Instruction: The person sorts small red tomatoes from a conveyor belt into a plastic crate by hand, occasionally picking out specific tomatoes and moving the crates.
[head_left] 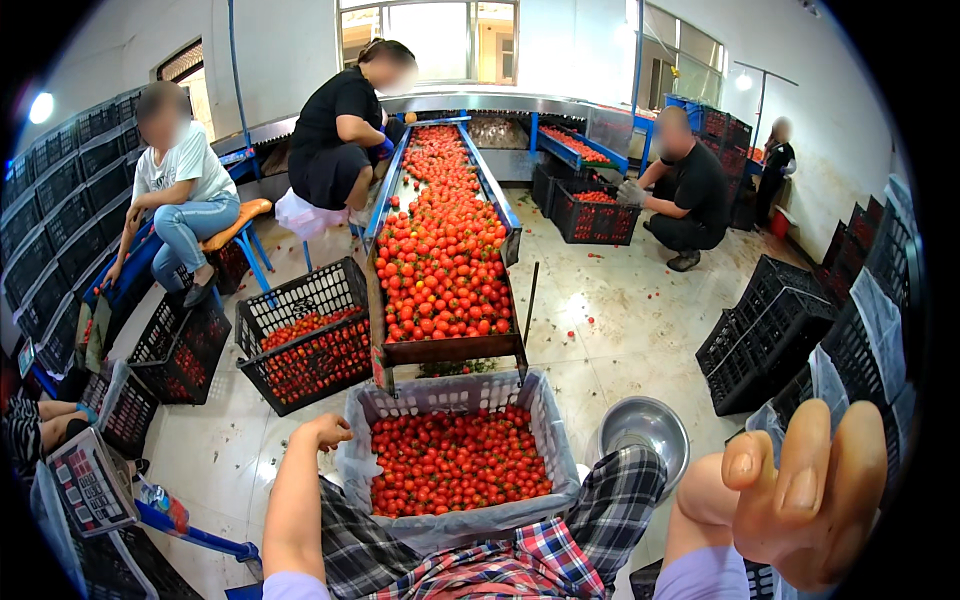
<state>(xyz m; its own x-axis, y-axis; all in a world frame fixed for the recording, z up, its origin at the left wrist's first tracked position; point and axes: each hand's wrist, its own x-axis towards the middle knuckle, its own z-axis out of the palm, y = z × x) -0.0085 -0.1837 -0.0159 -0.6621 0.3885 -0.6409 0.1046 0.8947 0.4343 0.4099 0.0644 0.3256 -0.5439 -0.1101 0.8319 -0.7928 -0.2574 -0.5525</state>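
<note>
A black plastic crate (562,480) lined with pale sheeting stands between my knees, holding many small red cherry tomatoes (460,455). My left hand (325,431) is at the crate's left rim with fingers curled in; what they hold, if anything, is hidden. Raised at the right, close up, my right hand (805,490) has bent fingers apart and nothing visible in them. Beyond the crate, a long sorting chute (450,348) with blue side rails carries more tomatoes (440,260), its near end above the crate's far rim.
A steel bowl (668,425) sits right of the crate. A tomato-filled black crate (300,375) stands left of the chute. Stacked crates (765,335) line the right; a scale (92,480) is at lower left. Several people sit or squat around, one person (690,185) beside a crate.
</note>
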